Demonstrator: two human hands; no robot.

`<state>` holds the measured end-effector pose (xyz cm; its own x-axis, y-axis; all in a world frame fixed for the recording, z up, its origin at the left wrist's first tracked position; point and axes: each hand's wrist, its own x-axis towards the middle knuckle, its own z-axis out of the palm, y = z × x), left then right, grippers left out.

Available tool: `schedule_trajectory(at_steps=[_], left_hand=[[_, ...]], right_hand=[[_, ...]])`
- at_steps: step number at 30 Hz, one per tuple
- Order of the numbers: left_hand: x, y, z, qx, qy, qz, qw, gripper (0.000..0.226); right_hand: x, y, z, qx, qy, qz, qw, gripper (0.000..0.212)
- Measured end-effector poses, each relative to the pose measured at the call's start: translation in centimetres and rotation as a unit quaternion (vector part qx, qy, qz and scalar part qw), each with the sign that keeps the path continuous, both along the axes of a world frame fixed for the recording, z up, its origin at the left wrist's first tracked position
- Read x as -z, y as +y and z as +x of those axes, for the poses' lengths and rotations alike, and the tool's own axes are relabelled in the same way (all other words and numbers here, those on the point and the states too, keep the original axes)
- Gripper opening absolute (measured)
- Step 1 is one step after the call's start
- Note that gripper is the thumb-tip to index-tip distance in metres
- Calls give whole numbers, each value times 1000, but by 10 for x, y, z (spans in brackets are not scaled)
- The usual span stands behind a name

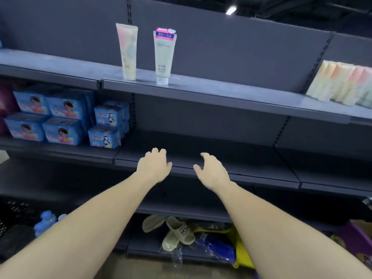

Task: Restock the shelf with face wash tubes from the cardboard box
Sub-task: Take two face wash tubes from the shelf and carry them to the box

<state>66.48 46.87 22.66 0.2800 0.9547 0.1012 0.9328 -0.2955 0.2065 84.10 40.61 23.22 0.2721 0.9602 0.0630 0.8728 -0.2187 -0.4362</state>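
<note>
Here, from the head view, two face wash tubes [165,57] stand cap-down on the upper shelf [221,91], well apart from both hands. The left hand [154,165] and right hand [211,171] hover loose-fingered, each grip empty, before the lower shelf; the cardboard box isn't clearly visible. Standing on narrow caps, those tubes could topple if a careless reach knocks them.

2 tubes [145,54] upright, hands [154,165] empty

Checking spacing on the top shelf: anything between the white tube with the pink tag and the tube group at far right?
Nothing: in the head view the top shelf is bare between the white tube and the tube group.
</note>
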Motion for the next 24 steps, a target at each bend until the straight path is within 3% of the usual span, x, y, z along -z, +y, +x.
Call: schedule_trajectory(at_steps=[10,16,20,24], left_hand=[[-112,63,-23,-32,-63,138,988,45],[-165,102,-36,-77,-124,176,974,37],[-178,131,-39,-112,-154,174,966,47],[-181,156,-38,-139,-170,166,961,42]], right_hand=[[-111,79,-30,-12,-8,198,980,45],[-157,126,-41,-12,-7,235,972,51],[-170,156,-44,-14,17,246,969,57],[-175,184,-51,-19,50,248,967,64]])
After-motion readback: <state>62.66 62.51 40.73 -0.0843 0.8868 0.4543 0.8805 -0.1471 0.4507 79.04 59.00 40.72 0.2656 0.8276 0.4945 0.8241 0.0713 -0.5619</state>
